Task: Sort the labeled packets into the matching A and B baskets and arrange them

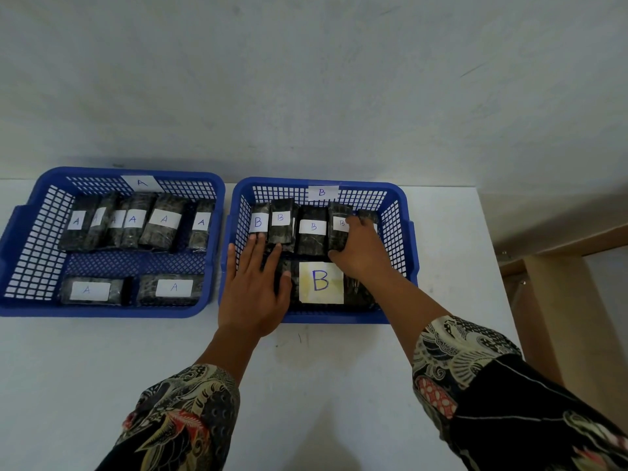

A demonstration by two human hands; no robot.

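Two blue mesh baskets stand side by side on the white table. The A basket [112,309] holds several dark packets with white A labels, a row at the back and two at the front. The B basket [339,317] holds a back row of B packets and a large B packet [321,282] lying at the front. My left hand [253,287] lies flat with fingers spread over the basket's front left, fingertips at the leftmost B packets [258,222]. My right hand [360,249] grips the fourth B packet [339,220] in the back row.
The table's right edge [492,253] runs close to the B basket, with wooden furniture [557,300] beyond it. A pale wall rises right behind both baskets. Bare table surface lies between me and the baskets.
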